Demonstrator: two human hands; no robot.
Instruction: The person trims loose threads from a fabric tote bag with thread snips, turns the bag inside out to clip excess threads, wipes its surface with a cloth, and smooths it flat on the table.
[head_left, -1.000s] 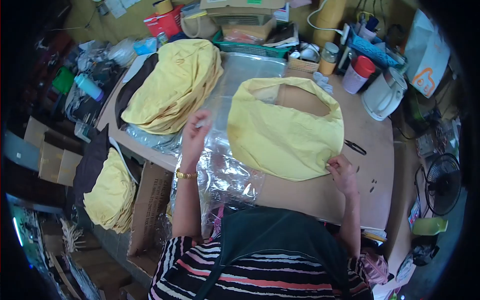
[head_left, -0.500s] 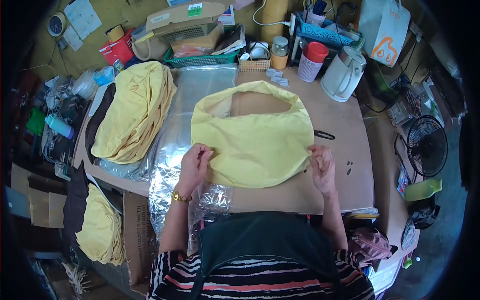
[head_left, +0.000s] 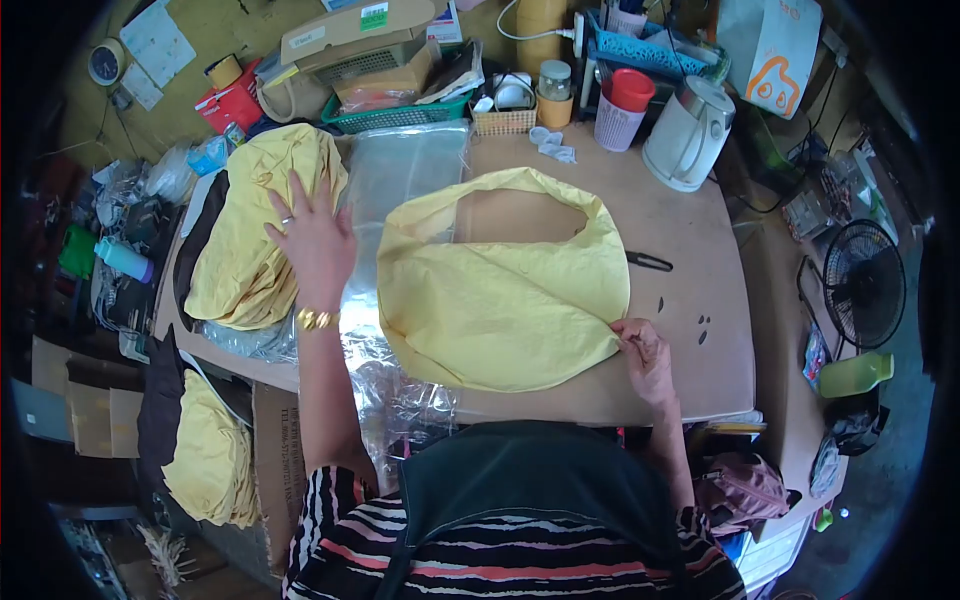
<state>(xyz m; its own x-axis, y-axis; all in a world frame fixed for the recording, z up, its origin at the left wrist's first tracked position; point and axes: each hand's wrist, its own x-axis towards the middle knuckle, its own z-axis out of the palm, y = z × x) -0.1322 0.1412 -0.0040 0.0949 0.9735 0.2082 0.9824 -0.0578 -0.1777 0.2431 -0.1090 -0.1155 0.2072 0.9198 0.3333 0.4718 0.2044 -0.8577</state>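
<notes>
The yellow cloth bag lies flat in the middle of the desk, its handle loop at the far side and its left part over clear plastic sheets. The right hand is at the bag's near right edge, its grip clamped on the fabric between thumb and fingers. The left hand reaches out to the left over a stack of yellow cloth, its grip apart and the fingers spread wide (whether they press on the cloth or hover just above it, I cannot tell). A gold bracelet circles the left wrist.

Just right of the bag lies a slim black tool, with a few small dark marks on the desk nearer the person. At the far right stand a white kettle and, beside it, a pink cup with a red top. A green basket sits at the far edge, beyond the plastic. On the near left, lower than the desk, a second yellow stack rests beside a cardboard box.
</notes>
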